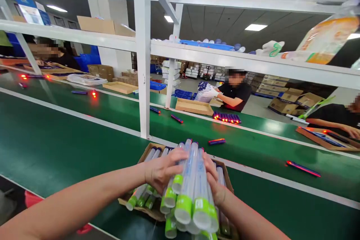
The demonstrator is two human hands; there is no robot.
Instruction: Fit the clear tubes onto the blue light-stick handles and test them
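Between my two hands is a bundle of clear plastic tubes with bright green bands at their near ends and dark far ends. My left hand presses on the bundle's left side, fingers curled over the upper tubes. From the right, my right hand grips the same bundle, its fingers partly hidden behind the tubes. Beneath and around them is a shallow cardboard box on the green work surface. More green-banded tubes lie in it on the left, and others on the right.
A white frame post rises just beyond the box. Dark sticks with red lights, one being a lit stick, lie along the green belt. Across it, a co-worker handles a bag near an open carton. Other people sit left and right.
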